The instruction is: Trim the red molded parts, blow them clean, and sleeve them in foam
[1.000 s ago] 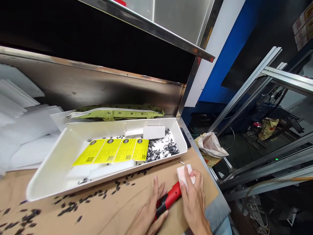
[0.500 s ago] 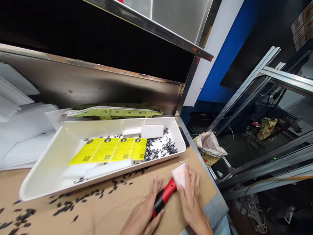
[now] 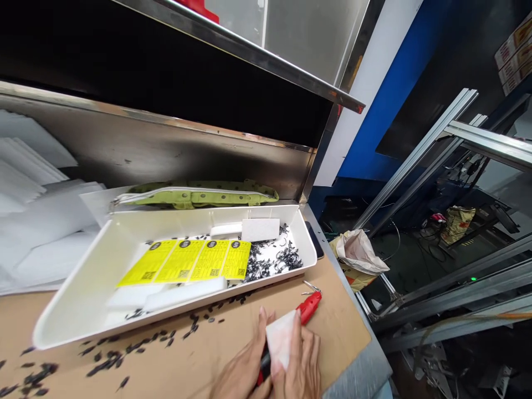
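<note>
Red and black, the tool (image 3: 310,308) lies in the left hand (image 3: 242,363) at lower centre, the right hand (image 3: 302,357) pinching a white pad (image 3: 280,338) over its middle. Work looks unfinished, though how much is left cannot be told. Beyond, a white tray (image 3: 85,277) holds yellow labels (image 3: 187,260).

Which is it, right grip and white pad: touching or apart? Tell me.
Touching. The head view shows the right grip holding the white pad, fingers over its edge.
</note>
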The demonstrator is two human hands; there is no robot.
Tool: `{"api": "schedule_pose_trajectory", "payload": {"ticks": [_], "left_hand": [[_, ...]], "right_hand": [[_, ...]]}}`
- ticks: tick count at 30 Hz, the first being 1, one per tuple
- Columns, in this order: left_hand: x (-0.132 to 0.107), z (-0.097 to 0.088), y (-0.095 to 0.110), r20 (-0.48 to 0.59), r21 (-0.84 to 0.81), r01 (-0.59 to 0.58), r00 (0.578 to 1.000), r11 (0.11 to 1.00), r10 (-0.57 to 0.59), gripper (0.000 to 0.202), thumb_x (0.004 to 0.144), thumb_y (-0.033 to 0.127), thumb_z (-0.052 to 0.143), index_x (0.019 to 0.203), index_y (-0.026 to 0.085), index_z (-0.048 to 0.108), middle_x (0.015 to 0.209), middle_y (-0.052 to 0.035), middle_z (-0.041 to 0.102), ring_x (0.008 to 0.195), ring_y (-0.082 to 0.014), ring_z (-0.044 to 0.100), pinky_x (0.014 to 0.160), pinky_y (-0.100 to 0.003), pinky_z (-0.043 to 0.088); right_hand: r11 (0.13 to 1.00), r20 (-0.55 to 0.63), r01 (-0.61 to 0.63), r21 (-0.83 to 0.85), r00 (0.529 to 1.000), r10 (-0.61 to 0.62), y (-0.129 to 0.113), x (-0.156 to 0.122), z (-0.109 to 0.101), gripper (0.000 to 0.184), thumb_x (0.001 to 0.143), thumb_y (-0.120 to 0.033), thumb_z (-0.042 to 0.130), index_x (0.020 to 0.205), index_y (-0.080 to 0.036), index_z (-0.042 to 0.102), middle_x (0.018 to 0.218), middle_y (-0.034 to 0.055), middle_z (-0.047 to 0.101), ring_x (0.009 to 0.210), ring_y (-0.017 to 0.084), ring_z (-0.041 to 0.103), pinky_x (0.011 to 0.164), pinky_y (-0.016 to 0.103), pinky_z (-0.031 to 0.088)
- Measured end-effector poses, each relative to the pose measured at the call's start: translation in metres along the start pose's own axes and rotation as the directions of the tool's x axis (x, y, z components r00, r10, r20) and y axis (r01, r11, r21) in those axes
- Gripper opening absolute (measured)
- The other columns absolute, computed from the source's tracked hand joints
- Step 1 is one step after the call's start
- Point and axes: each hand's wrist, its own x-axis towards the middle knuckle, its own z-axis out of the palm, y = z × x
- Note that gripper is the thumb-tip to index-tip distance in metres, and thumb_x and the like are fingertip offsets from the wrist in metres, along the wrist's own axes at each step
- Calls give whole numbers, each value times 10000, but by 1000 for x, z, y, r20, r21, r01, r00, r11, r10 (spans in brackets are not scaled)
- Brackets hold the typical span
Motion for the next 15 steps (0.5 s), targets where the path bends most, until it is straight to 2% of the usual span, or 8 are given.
{"api": "schedule_pose_trajectory", "payload": {"ticks": [2,3,6,7,8,10,12,15], "left_hand": [[-2,4,-4,-13,-17,3,1000,1000,-3,808,934,316,386,1538,270,-150,1483,-108,509,1320,-233,498,1020,-369,475],[-3,5,-4,-13,-22,-3,1000,1000,3,785,944,307,366,1539,274,-146,1487,-104,506,1335,-223,479,1039,-370,458],[-2,3,-1,-30,-35,-17,999,999,16,810,945,319,387,1530,276,-172,1474,-108,520,1318,-218,505,1035,-365,467],[-2,2,0,-25,-41,-8,1000,999,7,833,941,336,400,1522,273,-194,1471,-110,522,1304,-222,524,1021,-361,484],[-1,2,2,-25,-44,6,1000,999,-7,844,941,352,398,1514,269,-216,1465,-112,526,1290,-225,540,1008,-362,499],[1,2,4,-50,-36,28,998,999,-30,805,948,357,352,1518,262,-209,1447,-122,541,1272,-231,558,994,-376,514],[2,5,3,-68,-19,10,998,1000,-11,755,954,336,305,1532,252,-173,1434,-134,549,1263,-231,563,986,-383,517],[2,10,0,-171,-2,-30,985,1000,30,689,960,354,228,1548,242,-114,1359,-137,620,1188,-234,625,935,-379,547]], "right_hand": [[1000,8,-12,-8,1000,12,4,3,0,602,1010,-377,207,1566,-266,6,1325,157,534,1147,347,561,859,502,505],[999,35,-29,-19,999,29,6,6,0,619,1012,-375,226,1565,-244,-18,1368,171,506,1218,363,522,900,527,486],[993,-9,-78,-90,997,78,11,6,2,682,1005,-383,308,1562,-227,-53,1387,200,493,1259,395,499,871,535,499],[992,-18,-51,-114,999,49,11,3,5,700,993,-380,342,1563,-250,-44,1357,193,523,1216,395,536,842,524,514],[991,-92,-18,-133,996,6,10,1,8,711,978,-383,354,1567,-250,-22,1213,189,604,1054,393,616,737,506,535],[998,-35,1,-68,999,-4,9,0,10,716,967,-343,372,1569,-229,1,1184,177,619,983,360,635,754,492,538],[997,0,-38,-65,999,38,9,5,8,666,988,-341,336,1569,-219,35,1388,191,505,1207,378,537,897,538,496],[993,-33,-49,-111,998,46,7,8,7,655,1002,-375,281,1567,-201,-2,1407,210,477,1266,405,482,882,555,499]]}}
